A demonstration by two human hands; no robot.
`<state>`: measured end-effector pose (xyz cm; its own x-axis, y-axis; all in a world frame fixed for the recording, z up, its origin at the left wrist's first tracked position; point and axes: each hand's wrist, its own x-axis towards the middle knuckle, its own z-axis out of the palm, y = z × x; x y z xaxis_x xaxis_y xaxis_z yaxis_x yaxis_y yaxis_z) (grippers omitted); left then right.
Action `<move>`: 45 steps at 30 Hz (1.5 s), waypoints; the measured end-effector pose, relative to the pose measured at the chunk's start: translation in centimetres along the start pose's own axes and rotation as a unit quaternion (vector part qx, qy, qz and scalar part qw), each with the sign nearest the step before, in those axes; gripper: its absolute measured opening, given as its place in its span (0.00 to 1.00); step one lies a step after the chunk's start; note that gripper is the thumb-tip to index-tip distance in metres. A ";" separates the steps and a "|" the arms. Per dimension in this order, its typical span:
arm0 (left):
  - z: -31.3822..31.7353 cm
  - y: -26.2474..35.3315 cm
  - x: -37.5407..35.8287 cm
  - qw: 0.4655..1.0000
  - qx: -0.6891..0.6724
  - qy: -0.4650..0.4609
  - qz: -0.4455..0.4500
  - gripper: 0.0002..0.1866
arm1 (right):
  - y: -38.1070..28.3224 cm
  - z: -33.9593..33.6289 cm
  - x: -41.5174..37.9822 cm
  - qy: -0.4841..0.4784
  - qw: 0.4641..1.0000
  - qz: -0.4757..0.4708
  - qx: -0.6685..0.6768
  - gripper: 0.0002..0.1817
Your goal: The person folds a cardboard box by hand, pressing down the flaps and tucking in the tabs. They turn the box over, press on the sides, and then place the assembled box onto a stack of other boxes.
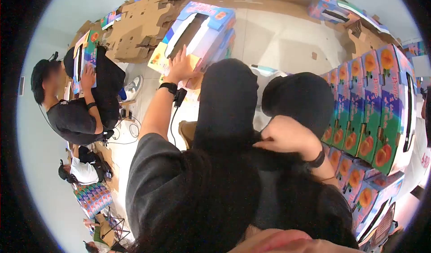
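Observation:
My left hand [181,66] reaches forward to a printed carton [201,37] with blue, white and yellow areas and a long dark slot in its top. Its fingers lie stretched out on the carton's near end. A second carton [226,46] appears partly hidden beneath it. My right hand [287,136] is closed above my lap, by my black-clothed right knee [298,100]. The fingers curl inward against the dark clothing, and whatever they may hold is hidden.
Stacked peach-printed cartons [359,105] stand close on my right. Flattened cardboard [139,28] lies ahead on the left. A co-worker [72,114] sits at left, holding a similar carton [84,62]. Another person [85,167] sits further back, near more cartons [93,199]. Cables [128,127] trail across the floor.

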<state>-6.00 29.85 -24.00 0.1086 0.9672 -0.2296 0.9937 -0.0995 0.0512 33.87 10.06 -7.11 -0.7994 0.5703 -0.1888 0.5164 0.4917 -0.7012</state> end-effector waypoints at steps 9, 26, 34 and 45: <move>0.3 0.7 0.2 0.995 -0.049 0.086 -0.032 0.72 | 0.3 -0.1 0.1 0.006 0.998 -0.028 0.055 0.20; -2.6 3.9 -2.2 0.951 -0.184 0.248 0.008 0.68 | 0.3 1.3 0.0 0.043 0.999 -0.001 0.013 0.20; -13.8 8.5 -10.0 0.875 -0.123 0.438 0.166 0.66 | 0.0 0.4 0.1 0.145 0.982 -0.026 0.114 0.20; -22.7 15.1 -29.2 0.785 -0.088 0.503 0.350 0.69 | -14.9 -1.2 -12.0 0.662 0.605 -0.224 -0.380 0.12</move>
<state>5.22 5.41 5.54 0.4634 0.3934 0.7940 0.6709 -0.7412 -0.0243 36.11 -3.31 6.42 -0.2236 0.0468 0.9736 0.7328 0.6666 0.1362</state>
